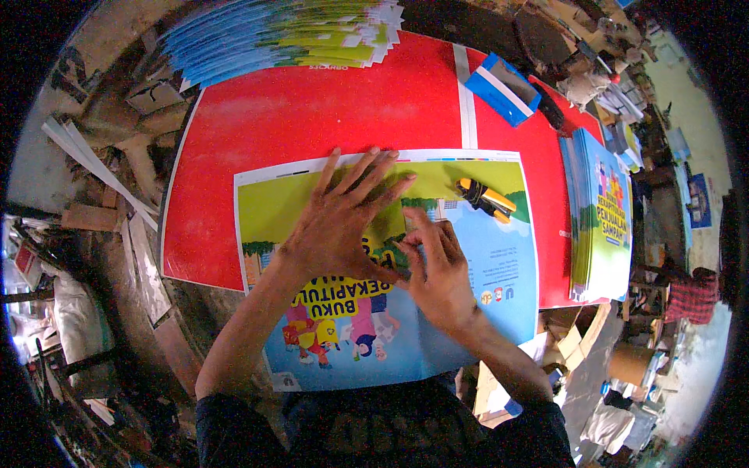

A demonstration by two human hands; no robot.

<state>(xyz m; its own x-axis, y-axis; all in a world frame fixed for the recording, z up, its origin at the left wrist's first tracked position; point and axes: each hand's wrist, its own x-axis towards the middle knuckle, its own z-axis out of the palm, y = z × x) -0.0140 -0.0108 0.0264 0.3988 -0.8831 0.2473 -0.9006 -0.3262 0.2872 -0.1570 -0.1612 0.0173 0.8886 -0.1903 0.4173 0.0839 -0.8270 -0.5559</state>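
A large printed cover sheet (484,257), green and blue with cartoon figures, lies upside down to me. Its near edge reaches over the table's front edge, close to my body. My left hand (335,226) presses on its middle with the palm down and the fingers spread. Just right of it, my right hand (437,269) has its fingers curled and pinched together over the sheet's centre. Whatever may be between those fingertips is too small to make out. A yellow and black hand tool (485,200) lies on the sheet, beyond and right of my right hand.
The sheet rests on a red table top (257,125) with a white stripe. A fanned stack of printed sheets (281,39) lies along the far edge. At the right stands a pile of finished booklets (597,218). A blue open box (503,90) sits at the far right.
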